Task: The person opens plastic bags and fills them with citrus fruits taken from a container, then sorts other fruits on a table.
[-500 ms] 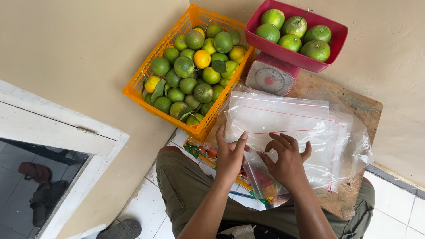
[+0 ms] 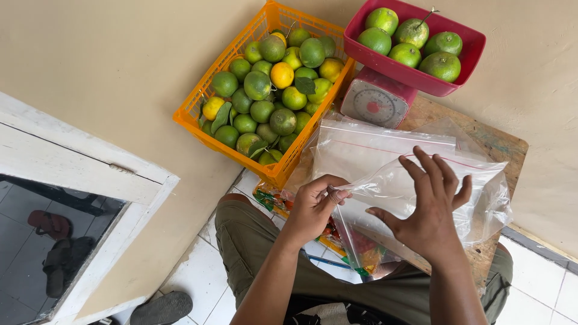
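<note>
My left hand (image 2: 314,206) pinches the near corner of a clear zip plastic bag (image 2: 385,157) that lies on a stack of similar bags. Beside it my right hand (image 2: 430,206) hovers with fingers spread, its palm resting against the bag's top layer. The bags lie on a wooden board (image 2: 497,144). An orange crate (image 2: 208,129) full of green and yellow citrus fruits (image 2: 271,90) stands at the left of the board. A red scale tray (image 2: 397,69) holds several green fruits (image 2: 409,36) on a kitchen scale (image 2: 376,102).
A colourful printed packet (image 2: 361,256) sticks out under the bags near my lap. White framed panel (image 2: 78,174) at the left, with sandals (image 2: 51,225) below. A dark shoe (image 2: 162,307) rests on white floor tiles (image 2: 198,277).
The camera has come closer. My left hand has pinched up the bag's corner, and my right hand has lifted from the bag's edge and spread its fingers over it.
</note>
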